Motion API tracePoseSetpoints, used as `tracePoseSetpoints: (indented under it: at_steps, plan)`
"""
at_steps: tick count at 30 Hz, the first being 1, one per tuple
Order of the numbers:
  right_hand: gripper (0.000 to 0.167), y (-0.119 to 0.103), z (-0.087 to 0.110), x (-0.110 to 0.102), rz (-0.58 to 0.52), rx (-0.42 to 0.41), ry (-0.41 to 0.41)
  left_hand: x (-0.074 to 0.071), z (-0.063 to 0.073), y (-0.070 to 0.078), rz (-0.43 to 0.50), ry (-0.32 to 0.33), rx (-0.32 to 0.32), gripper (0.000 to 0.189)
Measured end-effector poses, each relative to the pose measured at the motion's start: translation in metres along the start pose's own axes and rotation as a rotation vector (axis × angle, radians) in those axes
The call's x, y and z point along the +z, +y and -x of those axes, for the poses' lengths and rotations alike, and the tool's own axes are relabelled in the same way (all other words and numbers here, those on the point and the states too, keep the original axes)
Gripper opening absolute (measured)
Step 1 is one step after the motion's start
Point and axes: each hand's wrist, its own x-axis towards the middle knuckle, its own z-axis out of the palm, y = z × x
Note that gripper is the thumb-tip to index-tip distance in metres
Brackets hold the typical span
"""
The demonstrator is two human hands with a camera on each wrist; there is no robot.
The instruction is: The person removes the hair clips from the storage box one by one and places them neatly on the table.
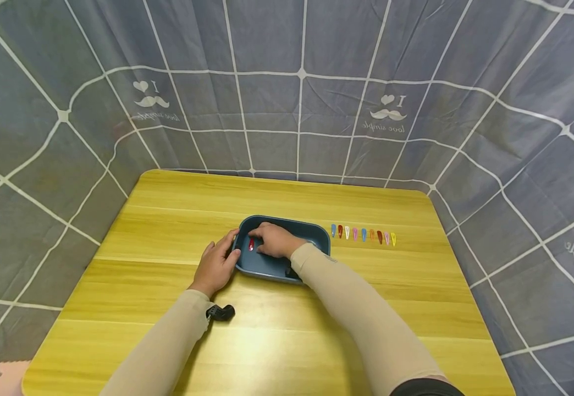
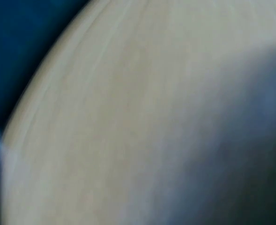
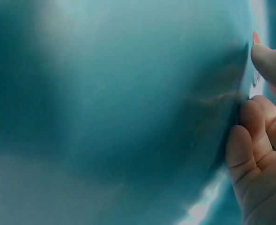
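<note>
A dark blue rectangular tray [image 1: 272, 273] sits on the wooden table. My left hand [image 1: 216, 266] holds it at the left end, thumb at the rim and fingers along the outer side. Inside the tray, my right hand [image 1: 278, 241] reaches to the left part with its index finger stretched out. Just below that fingertip, a red snap hair clip [image 1: 251, 244] lies on the tray floor. In the right wrist view, the thumb [image 3: 271, 63] overlaps the red hair clip [image 3: 255, 37], and the other fingers are bent beside it.
To the tray's right, several snap hair clips [image 1: 363, 235] in blue, red, white, pink, orange and yellow stand in a row on the table [image 1: 168, 231]. A grey checked curtain [image 1: 272, 104] surrounds the table's back and sides.
</note>
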Motion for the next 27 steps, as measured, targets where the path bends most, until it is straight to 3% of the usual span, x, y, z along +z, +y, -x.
tracePoseSetpoints:
  at_steps: [8,27]
  plan:
    - [0.039,-0.0061,-0.0017,-0.001,0.114,-0.046,-0.01,-0.0002,0.0019,-0.0001,0.008,-0.003,0.0,0.056]
    - [0.017,-0.0102,0.0003,-0.0046,0.194,-0.136,0.022,0.0007,0.0009,-0.0014,0.007,0.003,0.003,0.056]
